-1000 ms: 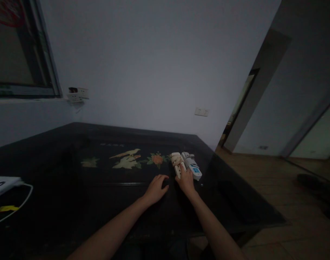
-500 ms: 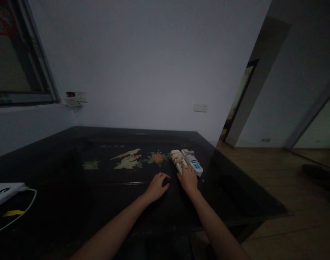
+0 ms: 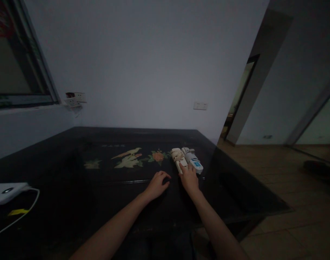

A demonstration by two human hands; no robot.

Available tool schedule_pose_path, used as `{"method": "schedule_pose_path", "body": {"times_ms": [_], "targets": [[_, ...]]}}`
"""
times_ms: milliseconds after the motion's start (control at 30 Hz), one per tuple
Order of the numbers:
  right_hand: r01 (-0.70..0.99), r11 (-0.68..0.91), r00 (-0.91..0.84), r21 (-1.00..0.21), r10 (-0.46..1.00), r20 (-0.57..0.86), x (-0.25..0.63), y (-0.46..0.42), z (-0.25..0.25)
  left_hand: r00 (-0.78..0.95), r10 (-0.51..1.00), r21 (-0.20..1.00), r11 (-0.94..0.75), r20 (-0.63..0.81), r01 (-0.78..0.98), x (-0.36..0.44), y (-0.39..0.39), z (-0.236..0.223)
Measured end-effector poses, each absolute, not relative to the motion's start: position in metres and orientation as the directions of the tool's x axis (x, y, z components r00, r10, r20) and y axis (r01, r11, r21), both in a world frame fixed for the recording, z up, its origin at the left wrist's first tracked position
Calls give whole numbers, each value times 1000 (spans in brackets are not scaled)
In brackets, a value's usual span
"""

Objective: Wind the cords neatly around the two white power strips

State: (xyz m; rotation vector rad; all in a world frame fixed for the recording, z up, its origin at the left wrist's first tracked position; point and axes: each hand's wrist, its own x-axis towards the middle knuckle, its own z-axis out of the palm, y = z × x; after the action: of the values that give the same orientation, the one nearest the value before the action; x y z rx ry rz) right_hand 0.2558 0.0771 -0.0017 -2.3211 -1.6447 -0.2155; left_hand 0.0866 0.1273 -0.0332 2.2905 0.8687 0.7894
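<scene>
Two power strips with their cords wound around them lie side by side on the dark table (image 3: 105, 209), right of its middle. The left one is a cream power strip (image 3: 182, 161); the right one is a white power strip (image 3: 197, 166) with a blue patch at its near end. My right hand (image 3: 189, 180) rests at their near ends, fingers stretched out and touching them, not wrapped round. Left of it, my left hand (image 3: 156, 186) lies on the table holding nothing, its fingers loosely bent and the thumb apart.
At the left edge sits a white device (image 3: 8, 191) with a pale cable (image 3: 36, 198) and a yellow scrap (image 3: 18, 212) beside it. A dark flat object (image 3: 239, 189) lies on the right. Wall sockets (image 3: 200, 105) are behind the table, whose right edge drops to the floor.
The view has shifted slightly. My right hand has moved a little at the near ends of the strips, which lie in nearly the same spot. My left hand is almost still.
</scene>
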Motion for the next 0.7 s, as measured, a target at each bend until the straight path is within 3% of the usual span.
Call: {"method": "schedule_pose_path", "body": {"times_ms": [400,533,600,700], "targets": [[947,-285,319,-146,885,340,260,79,-6,616,726,680,-620,306,393,86,123,-27],[938,-276,341,-210,843,415,260,73,-2,579,748,741,-581,324,335,87,127,-26],[934,-189,323,-303,809,491,253,75,2,530,786,819,-510,318,264,88,131,-25],[839,157,202,-521,799,566,225,91,7,407,881,965,-264,241,-1,90,137,-20]]}}
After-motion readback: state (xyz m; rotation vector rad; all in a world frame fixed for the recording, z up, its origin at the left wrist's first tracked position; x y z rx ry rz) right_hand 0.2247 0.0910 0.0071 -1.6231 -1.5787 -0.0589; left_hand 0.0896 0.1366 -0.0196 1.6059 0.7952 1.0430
